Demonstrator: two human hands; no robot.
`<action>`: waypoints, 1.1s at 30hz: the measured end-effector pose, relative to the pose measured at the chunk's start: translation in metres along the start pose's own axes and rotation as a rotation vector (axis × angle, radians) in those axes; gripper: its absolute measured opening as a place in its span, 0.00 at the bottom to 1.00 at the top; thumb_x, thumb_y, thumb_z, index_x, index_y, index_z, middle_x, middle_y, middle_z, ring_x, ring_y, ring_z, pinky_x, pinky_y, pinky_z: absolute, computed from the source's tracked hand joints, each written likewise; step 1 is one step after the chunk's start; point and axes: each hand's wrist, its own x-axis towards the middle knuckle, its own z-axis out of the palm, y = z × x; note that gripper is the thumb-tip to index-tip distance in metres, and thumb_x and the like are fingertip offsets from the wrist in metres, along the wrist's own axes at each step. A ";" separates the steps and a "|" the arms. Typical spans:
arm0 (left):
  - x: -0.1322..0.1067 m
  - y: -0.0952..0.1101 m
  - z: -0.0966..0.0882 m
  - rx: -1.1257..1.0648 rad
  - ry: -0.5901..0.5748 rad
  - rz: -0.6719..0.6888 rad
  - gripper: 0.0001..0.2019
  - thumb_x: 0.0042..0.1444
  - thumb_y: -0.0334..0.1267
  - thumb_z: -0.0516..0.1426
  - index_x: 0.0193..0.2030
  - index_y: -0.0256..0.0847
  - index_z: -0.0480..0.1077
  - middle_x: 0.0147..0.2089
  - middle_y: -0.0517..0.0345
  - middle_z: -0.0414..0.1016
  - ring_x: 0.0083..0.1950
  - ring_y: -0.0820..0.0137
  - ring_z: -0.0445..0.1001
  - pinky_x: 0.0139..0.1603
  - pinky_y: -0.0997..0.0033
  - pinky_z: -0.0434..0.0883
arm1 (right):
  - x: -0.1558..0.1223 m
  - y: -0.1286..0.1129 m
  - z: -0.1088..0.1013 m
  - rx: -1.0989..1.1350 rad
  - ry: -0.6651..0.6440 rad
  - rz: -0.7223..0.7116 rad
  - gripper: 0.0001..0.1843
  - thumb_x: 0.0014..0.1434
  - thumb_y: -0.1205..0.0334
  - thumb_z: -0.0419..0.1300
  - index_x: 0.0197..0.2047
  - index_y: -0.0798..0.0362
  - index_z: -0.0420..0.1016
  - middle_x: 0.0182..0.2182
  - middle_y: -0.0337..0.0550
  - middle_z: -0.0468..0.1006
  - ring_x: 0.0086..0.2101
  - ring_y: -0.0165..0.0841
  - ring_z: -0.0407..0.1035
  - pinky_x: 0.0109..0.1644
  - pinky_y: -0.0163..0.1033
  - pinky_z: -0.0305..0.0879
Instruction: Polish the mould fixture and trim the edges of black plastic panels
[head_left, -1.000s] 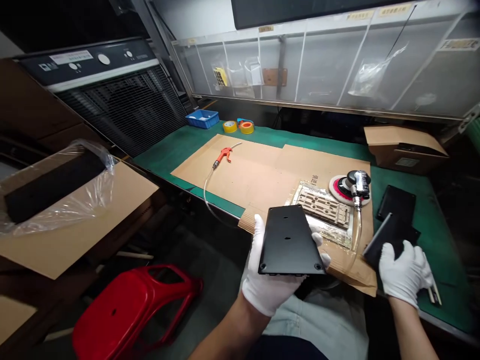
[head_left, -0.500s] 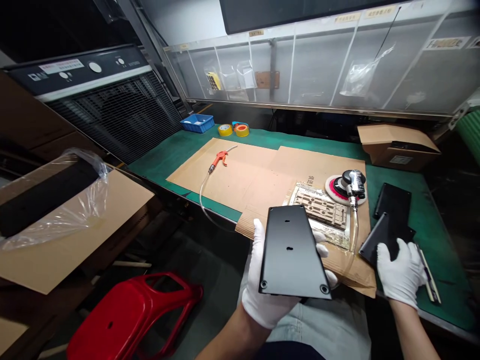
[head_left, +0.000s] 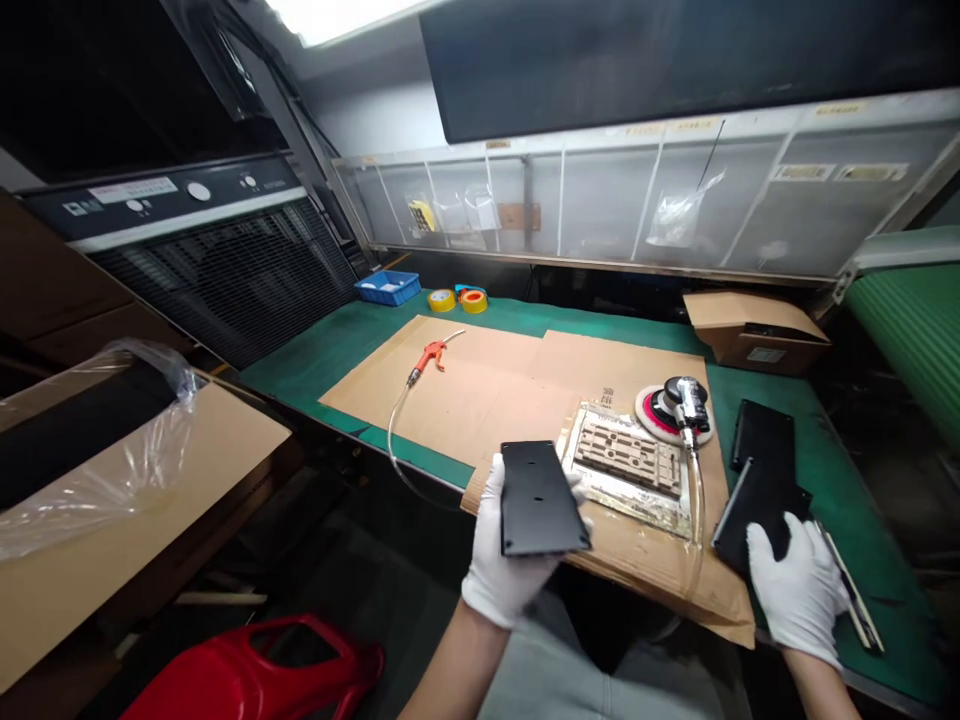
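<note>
My left hand (head_left: pixel 496 572), in a white glove, grips a flat black rectangular panel (head_left: pixel 541 515) from beneath, thumb along one edge and fingers round the other. Small holes show in the panel's face. On the right, my white-gloved right hand (head_left: pixel 799 590) rests on a second black panel (head_left: pixel 757 505) with thumb and fingers spread. That panel partly overlaps another black panel (head_left: pixel 769 430) farther back. A thin pale tool (head_left: pixel 855 590) lies beside the right hand. Between the hands is a slotted tan block (head_left: pixel 628 455) on a taped board.
A round pad sander (head_left: pixel 679 405) with a hose sits on the cardboard sheet (head_left: pixel 495 380). An orange air blow gun (head_left: pixel 430 355) lies left. Behind are tape rolls (head_left: pixel 442 300), a blue tray (head_left: pixel 388 287) and an open carton (head_left: pixel 757 335). A red stool (head_left: pixel 225 670) stands lower left.
The panel in my left hand has moved away from the camera and a little left, tipping flatter. My right hand stays at the panels on the right. The camera view has tilted up.
</note>
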 end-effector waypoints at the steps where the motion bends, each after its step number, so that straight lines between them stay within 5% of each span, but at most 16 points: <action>1: 0.014 0.016 -0.009 0.000 0.067 0.021 0.27 0.67 0.56 0.57 0.58 0.32 0.73 0.55 0.37 0.77 0.52 0.53 0.79 0.50 0.50 0.79 | -0.001 0.000 0.002 -0.007 0.007 -0.003 0.46 0.66 0.36 0.46 0.64 0.71 0.73 0.61 0.73 0.72 0.61 0.66 0.68 0.59 0.66 0.68; 6: 0.088 0.122 -0.034 0.142 0.282 0.189 0.11 0.64 0.39 0.59 0.47 0.32 0.72 0.47 0.37 0.79 0.50 0.49 0.80 0.49 0.44 0.79 | -0.003 -0.003 0.017 -0.030 0.059 -0.018 0.44 0.68 0.38 0.42 0.63 0.71 0.73 0.61 0.73 0.72 0.62 0.63 0.67 0.62 0.64 0.67; 11: 0.124 0.201 -0.046 0.215 0.175 0.344 0.37 0.68 0.63 0.46 0.66 0.31 0.66 0.58 0.28 0.74 0.62 0.38 0.74 0.45 0.37 0.80 | -0.003 -0.004 0.022 -0.056 0.048 0.031 0.44 0.67 0.38 0.40 0.63 0.68 0.74 0.60 0.69 0.74 0.60 0.61 0.69 0.61 0.61 0.69; 14: 0.122 0.207 -0.077 0.125 0.270 0.321 0.43 0.67 0.66 0.44 0.72 0.28 0.57 0.61 0.24 0.72 0.67 0.38 0.70 0.45 0.36 0.81 | -0.003 0.001 0.028 -0.043 0.037 0.057 0.44 0.67 0.37 0.40 0.64 0.67 0.73 0.61 0.69 0.73 0.61 0.62 0.68 0.62 0.64 0.67; 17: 0.118 0.201 -0.101 0.321 0.370 0.436 0.33 0.69 0.56 0.44 0.69 0.30 0.60 0.57 0.30 0.75 0.62 0.47 0.76 0.51 0.42 0.81 | -0.001 0.004 0.036 -0.026 0.050 0.033 0.43 0.67 0.39 0.41 0.62 0.68 0.74 0.60 0.71 0.73 0.62 0.61 0.67 0.64 0.64 0.66; 20: 0.128 0.207 -0.095 0.806 0.615 0.709 0.26 0.68 0.46 0.48 0.67 0.34 0.61 0.58 0.37 0.75 0.60 0.53 0.78 0.59 0.47 0.78 | 0.000 -0.003 0.034 -0.016 0.066 -0.005 0.40 0.68 0.43 0.42 0.61 0.70 0.74 0.60 0.71 0.73 0.64 0.58 0.64 0.67 0.59 0.63; 23: 0.163 0.227 -0.069 1.126 0.711 0.882 0.39 0.56 0.45 0.61 0.73 0.40 0.56 0.73 0.38 0.60 0.74 0.50 0.61 0.76 0.46 0.59 | 0.003 -0.024 0.020 -0.078 0.016 0.015 0.37 0.69 0.47 0.44 0.63 0.70 0.72 0.62 0.70 0.70 0.65 0.57 0.62 0.68 0.57 0.60; 26: 0.211 0.237 -0.048 1.778 0.748 0.769 0.53 0.47 0.53 0.67 0.76 0.36 0.53 0.78 0.31 0.47 0.78 0.38 0.50 0.77 0.37 0.48 | 0.015 -0.058 0.004 -0.225 -0.132 0.169 0.40 0.67 0.43 0.51 0.68 0.68 0.65 0.67 0.74 0.61 0.61 0.60 0.66 0.62 0.60 0.63; 28: 0.234 0.235 -0.044 2.191 0.759 0.595 0.54 0.46 0.60 0.66 0.76 0.37 0.56 0.77 0.28 0.51 0.76 0.35 0.52 0.74 0.32 0.52 | 0.027 -0.080 -0.002 -0.265 -0.249 0.269 0.50 0.61 0.38 0.59 0.72 0.69 0.59 0.68 0.79 0.56 0.56 0.62 0.69 0.56 0.61 0.67; 30: 0.243 0.231 -0.048 2.363 0.779 0.504 0.46 0.51 0.63 0.61 0.73 0.40 0.62 0.73 0.30 0.57 0.75 0.36 0.56 0.71 0.33 0.56 | 0.040 -0.096 -0.004 -0.260 -0.321 0.338 0.56 0.56 0.39 0.65 0.73 0.71 0.55 0.66 0.82 0.57 0.54 0.62 0.69 0.51 0.61 0.68; 33: 0.233 0.232 -0.059 2.401 0.833 0.541 0.37 0.60 0.62 0.53 0.70 0.40 0.66 0.67 0.32 0.64 0.69 0.37 0.64 0.67 0.36 0.62 | 0.051 -0.108 -0.012 -0.173 -0.284 0.402 0.52 0.53 0.52 0.66 0.73 0.70 0.54 0.61 0.80 0.63 0.53 0.62 0.69 0.49 0.61 0.70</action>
